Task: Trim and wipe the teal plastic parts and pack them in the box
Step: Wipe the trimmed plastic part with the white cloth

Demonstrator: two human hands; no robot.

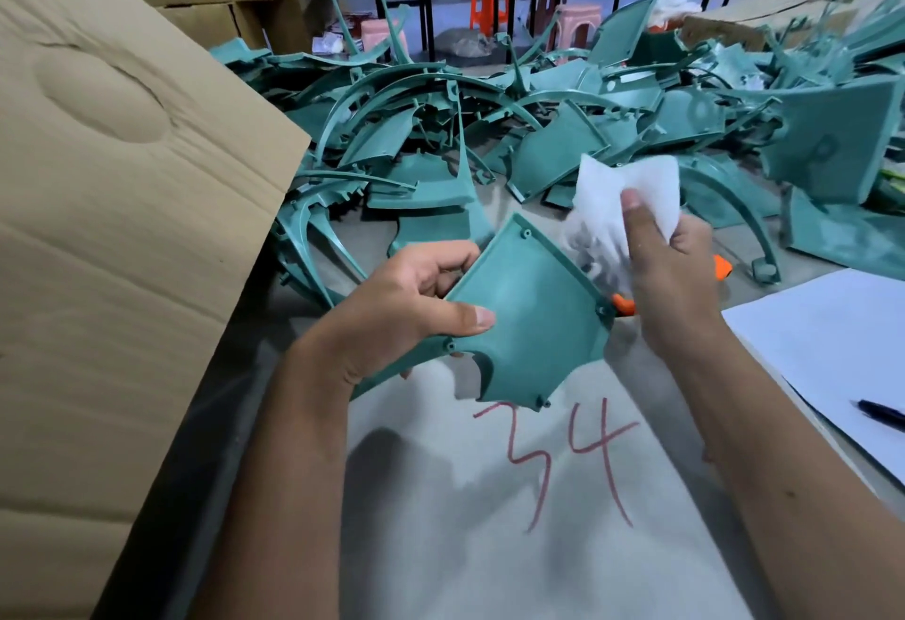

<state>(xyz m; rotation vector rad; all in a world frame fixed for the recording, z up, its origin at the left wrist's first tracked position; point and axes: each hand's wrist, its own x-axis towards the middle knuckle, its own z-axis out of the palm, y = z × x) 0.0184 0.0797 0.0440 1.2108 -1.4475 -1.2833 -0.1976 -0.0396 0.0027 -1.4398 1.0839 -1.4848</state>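
Wiping a teal panel over the worktop (489,546)

Left hand (406,311) grips the teal plastic panel (534,316); right hand (671,277) pinches a white cloth (627,193).

our worktable (489,546), its pale cover marked "34" (558,458) in red, carries a sprawling heap of teal plastic parts (489,130) at the far side, a white sheet (832,350) with a dark pen (881,413) at right, and an orange-handled tool (722,268)
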